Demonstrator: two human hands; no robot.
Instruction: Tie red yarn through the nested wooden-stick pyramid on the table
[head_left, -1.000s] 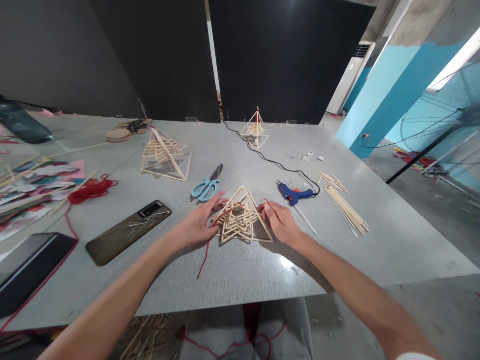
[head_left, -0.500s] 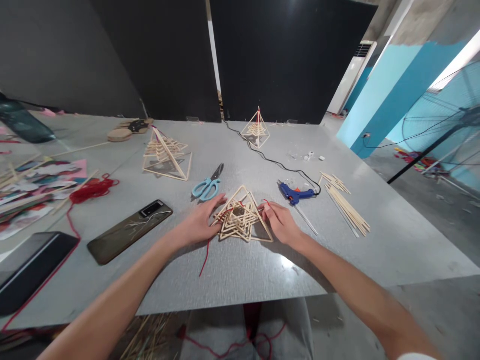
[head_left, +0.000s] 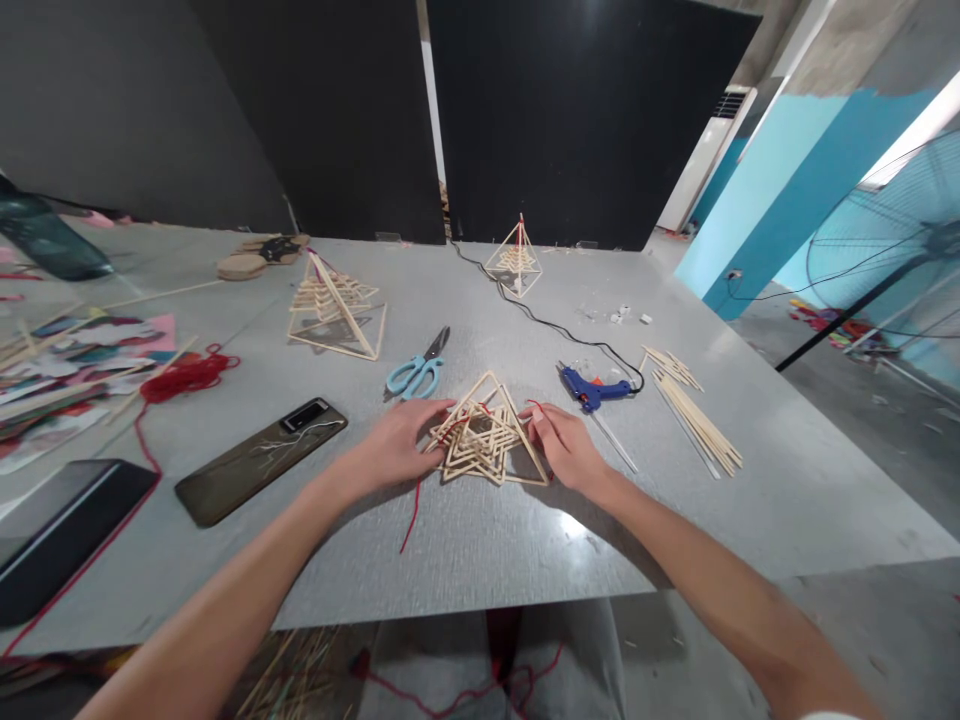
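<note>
A wooden stick frame (head_left: 480,440), made of stacked triangles and threaded with red string, lies on the grey table near its front edge. My left hand (head_left: 403,440) grips its left side between thumb and fingers. On the right side, my right hand (head_left: 561,442) is closed, fingertips pinched at the frame's edge with red string showing between and above them. A loose red string end (head_left: 411,515) trails below the left hand. Just behind the left hand lie blue-handled scissors (head_left: 417,372).
A blue glue gun (head_left: 596,387) and wooden sticks (head_left: 697,422) lie at right. Two stick pyramids (head_left: 334,305) (head_left: 517,260) stand farther back. A phone (head_left: 261,460), red yarn (head_left: 191,374), a black device (head_left: 67,540) and a bottle (head_left: 49,240) are at left.
The right hand's fingers have shifted slightly at the frame's right edge, and a bit of red string now shows beneath them. The left hand keeps its hold.
</note>
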